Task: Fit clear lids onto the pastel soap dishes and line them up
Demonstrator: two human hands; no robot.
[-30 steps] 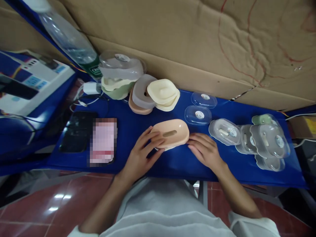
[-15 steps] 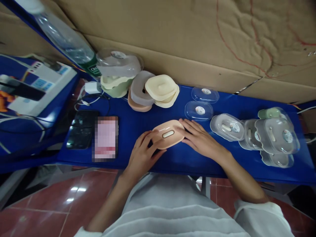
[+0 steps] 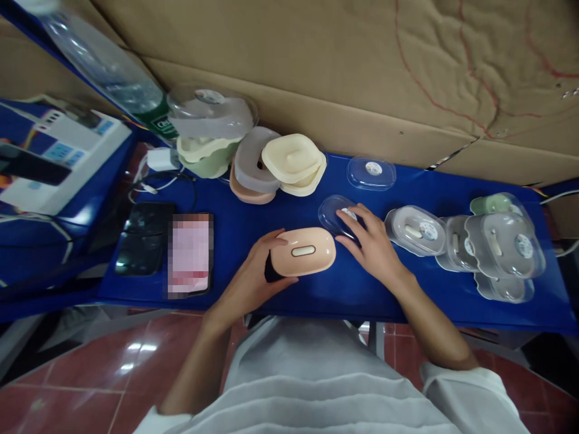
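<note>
My left hand [image 3: 262, 268] grips the left end of a peach plastic soap box [image 3: 316, 265], thumb at the near edge and fingers at the far one. A pale oblong piece sits in the middle of its top. Just right of it, my right hand [image 3: 368, 241] has its fingers on a clear plastic lid [image 3: 329, 212] with a round label. The fingers hide part of this lid, and its left end reaches behind the soap box. Another clear lid [image 3: 371, 173] lies flat behind my right hand.
Lidded grey boxes [image 3: 418, 230] and a green one [image 3: 493, 204] stand at the right. Cream trays [image 3: 294, 158] and other parts are piled at the back left, beside a bottle [image 3: 108, 72]. A phone [image 3: 190, 253] and black case [image 3: 140, 241] lie left. Cardboard [image 3: 289, 66] walls the back.
My right hand has left the soap box and taken hold of the nearer clear lid, which has shifted left and turned. The soap box now sits level in my left hand.
</note>
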